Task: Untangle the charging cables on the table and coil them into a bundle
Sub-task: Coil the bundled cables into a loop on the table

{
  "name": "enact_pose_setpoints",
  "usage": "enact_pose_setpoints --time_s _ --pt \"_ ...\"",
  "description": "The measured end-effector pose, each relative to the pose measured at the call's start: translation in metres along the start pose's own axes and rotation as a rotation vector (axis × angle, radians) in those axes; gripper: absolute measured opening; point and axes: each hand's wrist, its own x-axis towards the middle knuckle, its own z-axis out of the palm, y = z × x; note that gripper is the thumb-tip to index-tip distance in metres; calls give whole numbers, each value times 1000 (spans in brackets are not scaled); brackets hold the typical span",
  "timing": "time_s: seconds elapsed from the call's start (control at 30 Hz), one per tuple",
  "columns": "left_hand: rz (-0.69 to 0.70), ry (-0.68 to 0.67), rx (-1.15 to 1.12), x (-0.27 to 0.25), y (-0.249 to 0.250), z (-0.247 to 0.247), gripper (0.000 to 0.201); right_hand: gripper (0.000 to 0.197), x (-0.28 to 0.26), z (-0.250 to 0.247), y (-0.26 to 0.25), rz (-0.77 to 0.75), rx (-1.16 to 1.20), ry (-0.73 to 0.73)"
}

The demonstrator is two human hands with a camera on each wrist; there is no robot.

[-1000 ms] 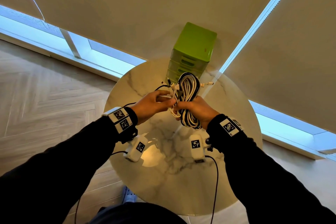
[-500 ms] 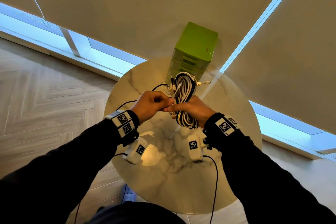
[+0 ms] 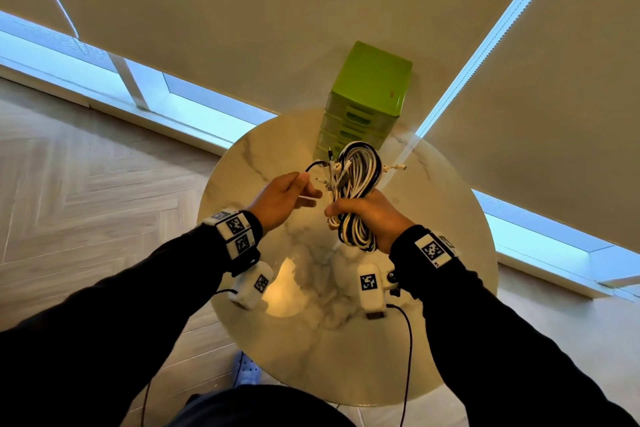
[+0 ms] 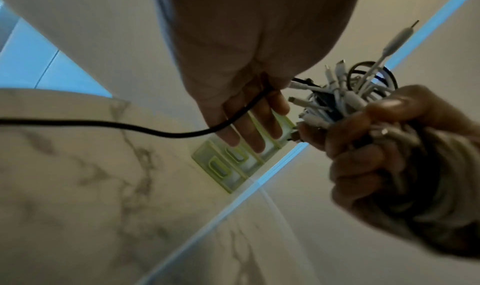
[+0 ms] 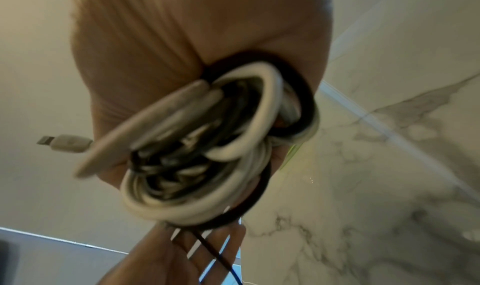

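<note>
A coiled bundle of black and white charging cables [image 3: 358,173] is held upright above the marble table [image 3: 311,350]. My right hand [image 3: 370,218] grips it round its middle; the loops [image 5: 207,145] fill the right wrist view, with a white plug [image 5: 64,141] sticking out. Several plug ends [image 4: 337,88] fan out above my right hand's fingers [image 4: 376,145]. My left hand [image 3: 287,198] is a short way left of the bundle and pinches a loose black cable [image 3: 313,166]. That black cable [image 4: 130,126] runs across its fingers [image 4: 249,125] and off to the left.
A green drawer unit [image 3: 370,90] stands at the table's far edge, just behind the bundle. A white plug end [image 3: 396,168] pokes out to the bundle's right. Closed blinds and low windows lie beyond; wood floor is on the left.
My left hand has drawn away leftward from the bundle, taking the black cable end with it. The right hand keeps its grip and has barely shifted.
</note>
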Motion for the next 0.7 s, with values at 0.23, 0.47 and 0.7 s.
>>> enact_pose_setpoints --time_s 0.23,0.47,0.7 --pt "-129 47 -496 3 16 39 37 29 -3 16 6 -10 -50 52" --pt "-217 55 -762 2 25 52 50 29 -2 22 4 -35 -9 98" --pt "-215 -10 -591 2 23 41 40 28 -8 19 0 51 92 -29"
